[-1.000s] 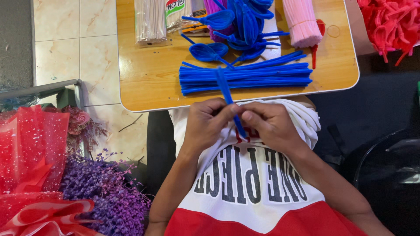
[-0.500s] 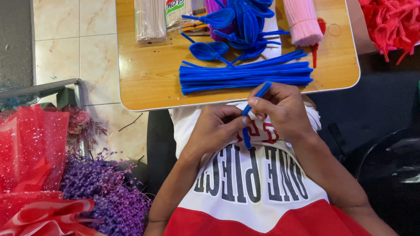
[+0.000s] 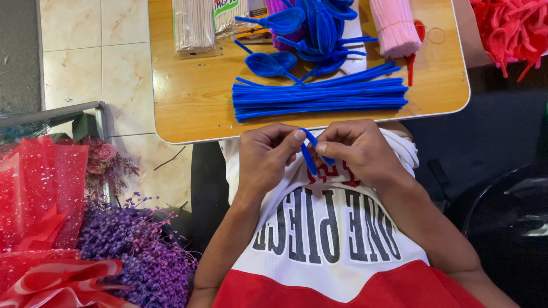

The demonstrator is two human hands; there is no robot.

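My left hand (image 3: pixel 265 155) and my right hand (image 3: pixel 355 149) meet in front of my chest, just below the near edge of the wooden table (image 3: pixel 194 97). Between their fingertips they pinch one blue pipe cleaner (image 3: pixel 310 154), bent over so that its ends hang down between the hands. On the table just beyond lies a bundle of straight blue pipe cleaners (image 3: pixel 319 96). Further back sit several blue pipe cleaners shaped into loops (image 3: pixel 297 34).
A pink pipe cleaner bundle (image 3: pixel 394 25) and a pack of pale sticks (image 3: pixel 194 23) lie at the table's far side. Red pipe cleaners (image 3: pixel 511 28) are heaped at the top right. Purple dried flowers (image 3: pixel 137 251) and red mesh wrap (image 3: pixel 34 194) stand at my left.
The pipe cleaner stuck up from my hands toward the table a second ago. It is now folded down, and both hands have drawn close together on it.
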